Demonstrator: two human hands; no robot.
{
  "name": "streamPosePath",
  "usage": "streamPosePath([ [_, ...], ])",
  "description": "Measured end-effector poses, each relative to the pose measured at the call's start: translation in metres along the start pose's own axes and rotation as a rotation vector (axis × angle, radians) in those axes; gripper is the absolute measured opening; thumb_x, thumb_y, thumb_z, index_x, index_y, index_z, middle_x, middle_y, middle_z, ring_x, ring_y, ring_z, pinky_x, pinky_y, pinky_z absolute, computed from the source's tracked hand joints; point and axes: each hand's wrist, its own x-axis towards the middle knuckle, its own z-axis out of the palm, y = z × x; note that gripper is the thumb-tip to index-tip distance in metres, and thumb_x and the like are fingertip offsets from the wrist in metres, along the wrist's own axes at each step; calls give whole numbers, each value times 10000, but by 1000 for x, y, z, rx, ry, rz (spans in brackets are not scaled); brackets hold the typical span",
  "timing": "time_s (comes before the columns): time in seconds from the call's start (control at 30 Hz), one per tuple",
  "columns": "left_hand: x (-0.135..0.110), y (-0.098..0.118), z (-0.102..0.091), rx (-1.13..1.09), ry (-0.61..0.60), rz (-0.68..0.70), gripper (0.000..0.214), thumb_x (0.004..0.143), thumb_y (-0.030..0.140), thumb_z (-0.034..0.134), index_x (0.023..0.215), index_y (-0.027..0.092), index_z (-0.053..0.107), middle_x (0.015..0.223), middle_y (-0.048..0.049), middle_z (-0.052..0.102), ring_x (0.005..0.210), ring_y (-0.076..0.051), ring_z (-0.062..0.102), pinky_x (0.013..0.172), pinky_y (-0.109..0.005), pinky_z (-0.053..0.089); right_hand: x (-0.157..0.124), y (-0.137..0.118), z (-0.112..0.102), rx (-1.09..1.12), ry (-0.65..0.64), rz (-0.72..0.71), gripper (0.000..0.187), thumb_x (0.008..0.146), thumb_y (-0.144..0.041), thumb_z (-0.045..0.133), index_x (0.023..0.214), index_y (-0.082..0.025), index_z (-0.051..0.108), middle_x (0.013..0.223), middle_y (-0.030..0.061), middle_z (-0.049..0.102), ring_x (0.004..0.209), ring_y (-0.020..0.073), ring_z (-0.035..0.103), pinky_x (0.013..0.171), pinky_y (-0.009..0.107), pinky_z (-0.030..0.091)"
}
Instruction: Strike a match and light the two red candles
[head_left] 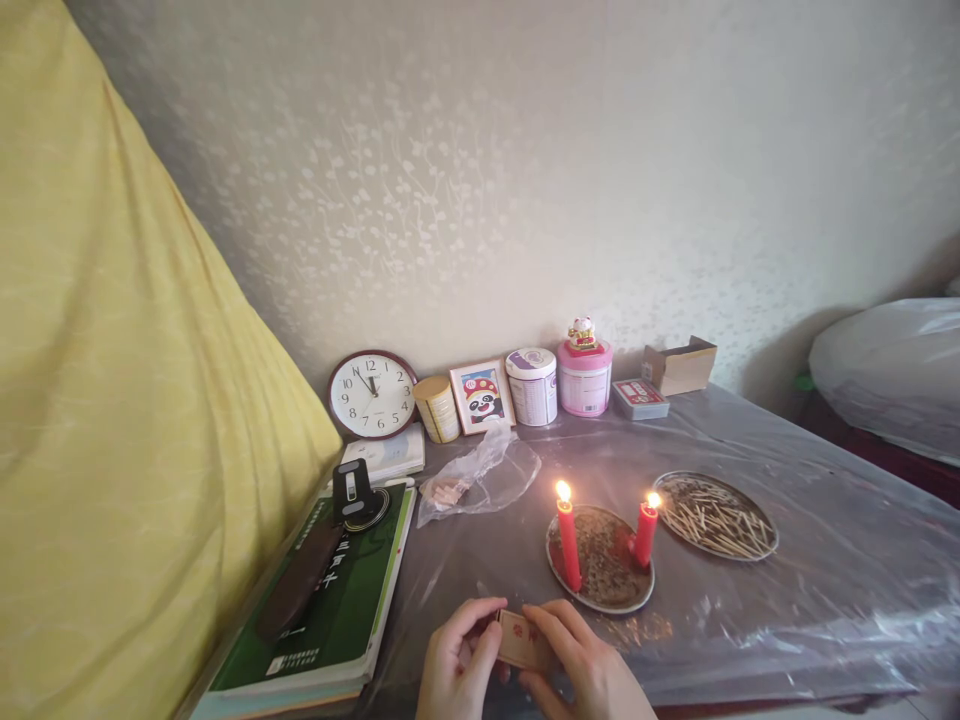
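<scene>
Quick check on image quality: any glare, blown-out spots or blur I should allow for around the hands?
Head view: candle flames wash out to near-white; head view: plastic sheet shows streaky glare on the right side; head view: left hand, right hand and small box look reasonably clear, without obvious motion blur.

A clock (pixel 373 395) stands beside a yellow canister (pixel 437 412) — seemingly lidded.

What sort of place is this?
Most likely a room in someone's home, though I can't tell which one. The patterned wallpaper looks domestic, and a round clock and a framed panda picture stand along the back of the plastic-covered table.
</scene>
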Motion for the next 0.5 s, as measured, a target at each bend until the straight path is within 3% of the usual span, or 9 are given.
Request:
streamPosePath([
  [0.33,5,0,-10,10,18,2,338,770,483,650,907,185,731,703,-23,656,510,-132,584,505,-242,474,0,5,-3,-32,-7,5,481,760,-94,581,1241,-115,572,1150,138,610,957,236,659,828,336,559],
  [0.5,9,-5,-16,-86,36,-100,355,748,466,689,947,173,719,749,-36,670,532,-148,600,531,-273,482,-1,6,-7,30,0,34,459,789,-134,568,1247,-115,567,1151,138,606,967,230,648,839,322,540],
])
